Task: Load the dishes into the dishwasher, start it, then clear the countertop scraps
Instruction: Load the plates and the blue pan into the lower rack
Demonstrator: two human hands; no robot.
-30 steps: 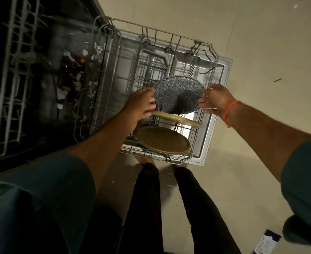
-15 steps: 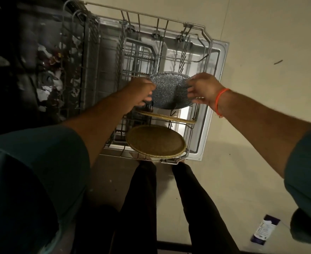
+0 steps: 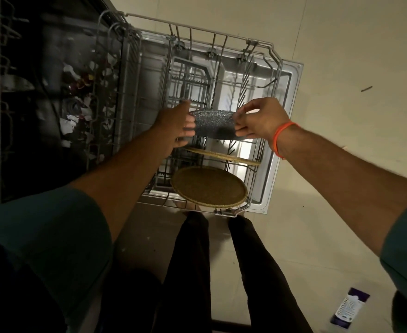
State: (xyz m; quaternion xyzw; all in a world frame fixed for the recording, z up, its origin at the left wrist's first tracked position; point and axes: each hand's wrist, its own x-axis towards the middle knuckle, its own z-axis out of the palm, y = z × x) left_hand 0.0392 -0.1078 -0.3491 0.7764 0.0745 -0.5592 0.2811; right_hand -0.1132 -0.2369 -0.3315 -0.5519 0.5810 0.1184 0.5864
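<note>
— 2 hands were on it? Where was the plate?

— Both. Your left hand point(image 3: 176, 123) gripped the left edge of the grey speckled plate point(image 3: 213, 123), fingers curled round the rim, and your right hand point(image 3: 257, 121) pinched its right edge between thumb and fingertips. You held it tilted, nearly on edge, over the tines of the lower rack point(image 3: 275, 75), which was pulled out over the open dishwasher door point(image 3: 291, 97). Whether its lower rim had touched the tines, I could not tell.

— Anything loaded already?

— 2 brown plates. You had 1 thin brown plate point(image 3: 221, 155) standing almost edge-on just beneath the grey one, and 1 round brown plate point(image 3: 208, 186) leaning at the near end of the rack, its face turned up toward you.

— And around you?

— An orange band point(image 3: 281, 135) circled your right wrist. Your legs in dark trousers point(image 3: 190, 260) stood against the near edge of the door on a pale floor point(image 3: 341, 44). Left of the rack, the dark tub point(image 3: 77, 99) showed pale and reddish scraps at its bottom. Down at your right, a small purple-and-white packet point(image 3: 349, 308) lay on the floor.
</note>
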